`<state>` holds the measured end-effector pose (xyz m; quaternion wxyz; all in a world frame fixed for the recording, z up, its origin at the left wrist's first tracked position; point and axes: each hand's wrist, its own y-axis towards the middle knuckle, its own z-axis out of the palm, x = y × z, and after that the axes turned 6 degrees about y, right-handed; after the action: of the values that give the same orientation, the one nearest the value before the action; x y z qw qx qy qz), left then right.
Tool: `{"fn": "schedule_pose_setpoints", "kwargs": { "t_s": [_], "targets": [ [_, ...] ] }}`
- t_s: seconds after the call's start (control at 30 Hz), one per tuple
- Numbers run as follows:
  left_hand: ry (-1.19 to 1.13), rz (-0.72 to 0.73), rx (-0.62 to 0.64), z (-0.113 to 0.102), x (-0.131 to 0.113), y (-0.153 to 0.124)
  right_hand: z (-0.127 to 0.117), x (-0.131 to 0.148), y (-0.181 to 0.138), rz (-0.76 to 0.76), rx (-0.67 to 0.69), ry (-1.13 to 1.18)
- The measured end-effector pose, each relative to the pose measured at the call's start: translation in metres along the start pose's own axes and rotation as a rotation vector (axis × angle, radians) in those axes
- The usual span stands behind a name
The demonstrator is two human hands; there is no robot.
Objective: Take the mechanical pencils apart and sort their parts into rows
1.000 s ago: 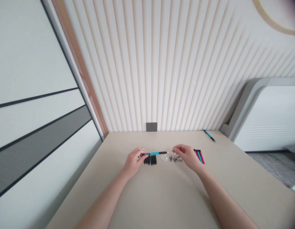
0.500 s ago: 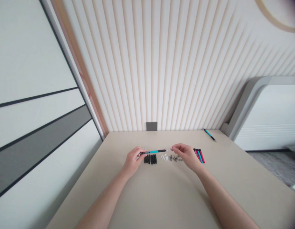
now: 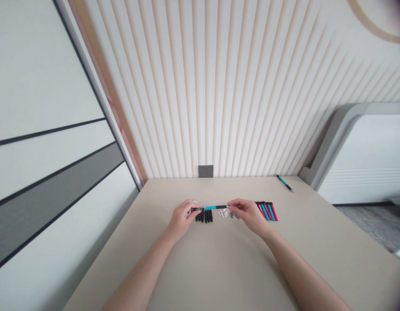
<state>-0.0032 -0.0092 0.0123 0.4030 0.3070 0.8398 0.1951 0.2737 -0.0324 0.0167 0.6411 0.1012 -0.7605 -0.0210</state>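
Observation:
My left hand [image 3: 181,218] is closed around the black rear end of a blue and black pen [image 3: 210,207], held level above the table. My right hand [image 3: 247,214] pinches a small metal pen tip [image 3: 228,206] at the pen's front end, mostly covered by the fingers. Below the pen lies a row of several black grips [image 3: 204,216]. Small white pieces [image 3: 222,214] are scattered to their right, and grey metal tips [image 3: 232,215] lie partly hidden under my right hand. Several red and blue pen barrels [image 3: 266,211] with black ends are lined up beside that hand.
A blue and black pen [image 3: 284,183] lies near the back right corner of the beige table [image 3: 200,268]. More small white pieces [image 3: 195,201] show behind my left hand. A ribbed wall [image 3: 206,95] with a dark socket [image 3: 206,171] rises behind the table.
My right hand has moved left, bringing the metal tip up to the pen's front end and closing the gap. More of the barrels show now. My left hand is nearly still.

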Motion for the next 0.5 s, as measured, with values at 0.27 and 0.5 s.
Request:
{"fn": "schedule_pose_setpoints", "kwargs": {
  "t_s": [0.27, 0.5],
  "targets": [
    [0.005, 0.015, 0.005, 0.0002, -0.0013, 0.0006, 0.004, 0.0009, -0.0027, -0.003, -0.009, -0.182],
    [-0.001, 0.004, -0.007, 0.0008, 0.0007, 0.0003, 0.0034, 0.0058, -0.0043, -0.102, 0.003, -0.192]
  ]
}}
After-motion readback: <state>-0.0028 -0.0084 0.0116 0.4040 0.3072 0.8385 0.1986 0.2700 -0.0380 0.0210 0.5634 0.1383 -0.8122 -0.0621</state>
